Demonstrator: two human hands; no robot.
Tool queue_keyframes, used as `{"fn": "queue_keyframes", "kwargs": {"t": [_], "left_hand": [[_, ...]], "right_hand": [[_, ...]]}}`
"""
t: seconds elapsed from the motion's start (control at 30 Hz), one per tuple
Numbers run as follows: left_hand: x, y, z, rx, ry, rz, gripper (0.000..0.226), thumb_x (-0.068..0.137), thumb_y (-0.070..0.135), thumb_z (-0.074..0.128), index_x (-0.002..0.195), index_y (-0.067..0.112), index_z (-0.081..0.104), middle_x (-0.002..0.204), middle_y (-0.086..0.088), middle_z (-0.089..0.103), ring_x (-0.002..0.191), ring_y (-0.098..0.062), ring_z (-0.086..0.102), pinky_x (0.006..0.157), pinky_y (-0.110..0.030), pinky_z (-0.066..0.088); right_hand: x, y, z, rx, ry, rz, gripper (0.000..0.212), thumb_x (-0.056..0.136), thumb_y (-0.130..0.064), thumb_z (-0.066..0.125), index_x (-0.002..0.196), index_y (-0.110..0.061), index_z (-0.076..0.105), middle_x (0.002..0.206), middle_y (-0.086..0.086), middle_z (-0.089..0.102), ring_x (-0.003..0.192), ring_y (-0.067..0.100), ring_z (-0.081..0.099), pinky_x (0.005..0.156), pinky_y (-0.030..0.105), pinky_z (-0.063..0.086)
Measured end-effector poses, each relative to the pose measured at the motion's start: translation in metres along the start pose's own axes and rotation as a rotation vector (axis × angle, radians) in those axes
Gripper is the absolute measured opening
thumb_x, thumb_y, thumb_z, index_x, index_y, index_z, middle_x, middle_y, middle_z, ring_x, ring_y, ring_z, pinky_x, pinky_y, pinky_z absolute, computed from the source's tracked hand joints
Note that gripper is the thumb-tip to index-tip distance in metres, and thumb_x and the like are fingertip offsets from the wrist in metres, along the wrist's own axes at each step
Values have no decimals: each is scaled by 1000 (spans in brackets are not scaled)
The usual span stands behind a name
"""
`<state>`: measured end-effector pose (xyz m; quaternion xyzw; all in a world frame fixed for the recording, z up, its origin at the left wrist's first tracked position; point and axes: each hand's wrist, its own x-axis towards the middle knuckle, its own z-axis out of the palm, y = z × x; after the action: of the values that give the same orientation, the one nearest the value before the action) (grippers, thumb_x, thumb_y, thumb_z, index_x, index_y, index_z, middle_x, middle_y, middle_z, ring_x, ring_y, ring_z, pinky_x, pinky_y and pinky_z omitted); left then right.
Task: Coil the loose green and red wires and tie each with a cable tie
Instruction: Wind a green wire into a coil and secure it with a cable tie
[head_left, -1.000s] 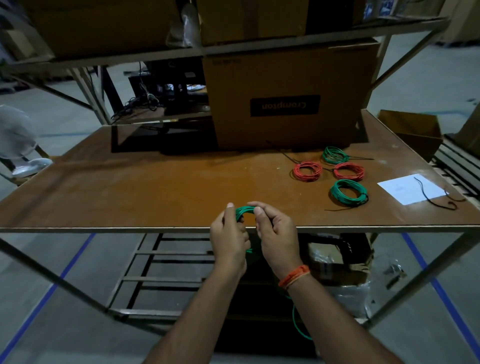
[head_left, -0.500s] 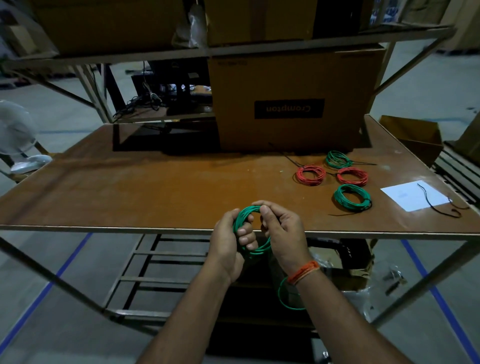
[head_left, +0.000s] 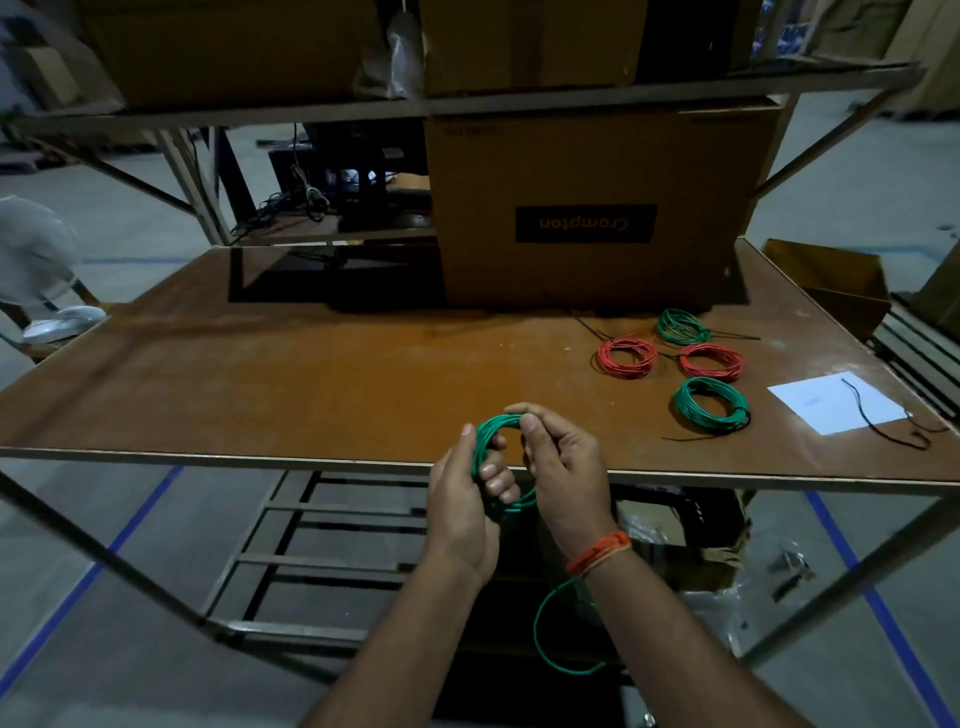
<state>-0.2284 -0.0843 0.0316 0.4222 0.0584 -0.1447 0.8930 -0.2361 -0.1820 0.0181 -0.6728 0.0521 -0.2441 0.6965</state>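
My left hand (head_left: 462, 499) grips the green coil (head_left: 493, 434) so loops stay stacked; my right hand (head_left: 563, 467) pinches the top, feeding the loose tail (head_left: 540, 639).

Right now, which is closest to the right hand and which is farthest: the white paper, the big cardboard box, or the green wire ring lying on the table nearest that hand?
From the right hand, in the head view:
1. Green wire ring, on the table just right of the hand.
2. White paper, farther right near the table's edge.
3. Big cardboard box, at the back of the table.
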Motion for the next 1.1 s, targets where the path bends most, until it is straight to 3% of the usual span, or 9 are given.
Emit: {"fn": "queue_keyframes", "kwargs": {"t": [0.17,0.27,0.37,0.5,0.57,0.67,0.77,0.97,1.1], "left_hand": [[0,-1,1,47,134,59,38,107,35,44,78,11,50,48,7,27,36,-5,21,36,-20,16],[2,2,0,51,185,46,41,106,36,46,72,13,47,45,7,26,34,-5,18,35,-19,13],[3,7,-3,9,119,-49,50,105,48,41,69,14,49,45,7,24,34,-5,17,38,-22,11],[5,13,-7,-53,-23,-155,63,105,53,30,69,8,57,46,7,22,34,-6,17,44,-25,7],[5,15,-9,-39,-56,-185,58,106,48,33,69,9,55,46,7,22,35,-7,17,45,-25,8],[6,17,-9,-38,-66,-207,48,105,41,37,66,14,46,46,7,21,34,-6,17,41,-23,10],[6,17,-8,-43,-64,-182,45,105,38,38,67,16,44,46,8,21,34,-5,17,40,-23,10],[12,17,-12,-30,-5,-125,40,106,33,41,70,17,42,46,9,21,33,-4,16,35,-19,13],[17,18,-16,18,28,-108,40,107,32,41,71,17,41,45,10,20,32,-3,15,30,-17,15]], "right_hand": [[-7,1,7,-35,-30,-20,21,103,-14,53,106,-13,73,65,-24,59,61,-4,53,61,12,37],[-10,3,6,-59,-83,-48,20,103,-18,53,109,-17,73,64,-22,57,60,0,47,59,21,39],[-10,5,5,-56,-93,-54,20,103,-23,53,108,-24,72,60,-15,51,56,13,40,55,30,35],[-7,5,3,-50,-61,-62,21,103,-15,53,107,-17,73,67,-20,58,61,0,46,59,20,38],[-7,5,2,-48,-64,-69,21,103,-14,53,106,-17,73,67,-18,57,61,1,47,59,21,38],[-7,4,3,-11,-85,-57,21,103,-17,53,106,-21,73,64,-4,46,57,16,39,52,29,32],[-6,4,3,5,-90,-47,21,103,-16,53,108,-19,73,64,-1,47,57,15,41,52,27,35],[2,1,-5,5,-227,57,22,104,-20,52,113,-13,70,81,8,63,71,11,56,66,31,47],[5,3,-11,-13,-331,77,22,102,-18,56,118,-9,67,87,-3,66,83,12,61,76,27,50]]}}
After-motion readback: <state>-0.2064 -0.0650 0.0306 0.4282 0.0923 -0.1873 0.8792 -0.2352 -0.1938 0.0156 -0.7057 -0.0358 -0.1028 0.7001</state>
